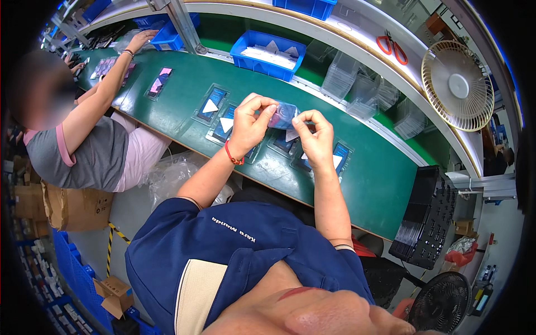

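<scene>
Over the green table, my left hand (251, 121) and my right hand (316, 135) pinch opposite sides of a small clear, bluish plastic piece (286, 115). It looks like a packet or film, though I cannot tell its exact kind. The fingers of both hands are closed at its edges. On the table around my hands lie several flat clear trays with dark blue cards. White triangular pieces rest on some of them, such as the one on the tray (210, 106) left of my left hand. My forearms partly hide the nearer trays.
A blue bin (267, 54) of white pieces stands at the back, beside stacked clear plastic trays (340, 75). Red-handled pliers (392, 47) and a fan (458, 85) are on the shelf. Black trays (424, 215) stand at the right end. A co-worker (84, 131) reaches toward another blue bin (167, 37).
</scene>
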Tool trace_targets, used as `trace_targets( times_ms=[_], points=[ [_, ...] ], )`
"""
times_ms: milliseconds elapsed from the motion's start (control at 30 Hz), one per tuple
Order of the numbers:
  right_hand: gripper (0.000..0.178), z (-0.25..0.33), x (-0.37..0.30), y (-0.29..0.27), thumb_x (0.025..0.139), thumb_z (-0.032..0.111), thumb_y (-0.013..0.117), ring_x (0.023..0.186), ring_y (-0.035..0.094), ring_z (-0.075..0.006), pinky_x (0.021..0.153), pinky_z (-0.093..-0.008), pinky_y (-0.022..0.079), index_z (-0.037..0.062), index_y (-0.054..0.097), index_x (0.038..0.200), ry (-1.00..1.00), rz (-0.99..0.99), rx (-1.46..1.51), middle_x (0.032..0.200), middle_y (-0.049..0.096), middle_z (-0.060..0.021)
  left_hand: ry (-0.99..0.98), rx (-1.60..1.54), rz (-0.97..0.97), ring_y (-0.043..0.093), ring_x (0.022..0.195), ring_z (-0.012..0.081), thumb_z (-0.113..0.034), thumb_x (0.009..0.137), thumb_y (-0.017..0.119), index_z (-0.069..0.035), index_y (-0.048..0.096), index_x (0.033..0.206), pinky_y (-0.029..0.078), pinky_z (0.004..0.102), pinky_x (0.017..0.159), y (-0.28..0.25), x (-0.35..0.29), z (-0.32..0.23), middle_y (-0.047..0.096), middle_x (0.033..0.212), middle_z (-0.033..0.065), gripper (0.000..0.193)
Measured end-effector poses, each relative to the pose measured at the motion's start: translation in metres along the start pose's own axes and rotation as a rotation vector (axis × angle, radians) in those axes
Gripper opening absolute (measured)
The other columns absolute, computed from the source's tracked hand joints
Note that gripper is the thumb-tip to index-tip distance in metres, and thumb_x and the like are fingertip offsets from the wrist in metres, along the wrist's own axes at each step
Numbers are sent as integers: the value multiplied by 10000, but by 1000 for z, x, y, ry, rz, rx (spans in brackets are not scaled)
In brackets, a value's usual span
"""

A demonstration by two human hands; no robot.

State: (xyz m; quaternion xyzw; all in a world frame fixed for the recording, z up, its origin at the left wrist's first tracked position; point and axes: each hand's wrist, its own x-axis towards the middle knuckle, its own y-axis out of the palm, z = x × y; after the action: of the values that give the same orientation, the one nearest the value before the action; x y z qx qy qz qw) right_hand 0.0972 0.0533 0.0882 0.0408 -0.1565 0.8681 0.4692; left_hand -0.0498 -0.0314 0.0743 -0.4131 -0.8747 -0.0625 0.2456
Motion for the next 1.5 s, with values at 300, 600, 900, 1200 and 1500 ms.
trace_targets(
  times_ms=[300,600,900,1200,1500],
  points=[
    [260,21,4,7,661,273,778,765,558,-226,746,-365,416,90,664,806,-328,-116,-537,718,617,-28,-31,-143,78,599,701,89,4,858,610,30,664,916,493,197,583,11,1,-10,601,861,61,83],
    [171,21,6,14,712,163,693,777,598,-268,714,-382,454,82,673,862,-321,-124,-486,787,648,-76,10,-99,153,603,762,99,10,850,629,36,674,930,524,215,616,10,2,-7,604,880,67,96],
    [118,18,10,9,727,13,641,715,597,-305,676,-401,482,44,663,839,-437,-220,-524,777,639,-128,-46,-73,321,586,895,139,-74,770,739,12,652,1041,493,239,704,3,4,-4,579,1012,87,297],
    [95,32,23,-13,754,-57,612,718,600,-289,654,-353,477,18,602,813,-495,-105,-409,777,621,-110,208,654,469,314,1341,338,-207,601,807,-164,491,1251,184,608,1064,7,21,34,491,1285,106,725],
    [245,19,19,-41,716,-64,629,817,563,-290,740,-344,466,52,674,928,-533,-196,-513,871,609,-91,207,310,786,603,1002,329,-258,677,778,-88,532,1191,480,389,859,-10,64,-1,628,1084,132,594]
  ],
)
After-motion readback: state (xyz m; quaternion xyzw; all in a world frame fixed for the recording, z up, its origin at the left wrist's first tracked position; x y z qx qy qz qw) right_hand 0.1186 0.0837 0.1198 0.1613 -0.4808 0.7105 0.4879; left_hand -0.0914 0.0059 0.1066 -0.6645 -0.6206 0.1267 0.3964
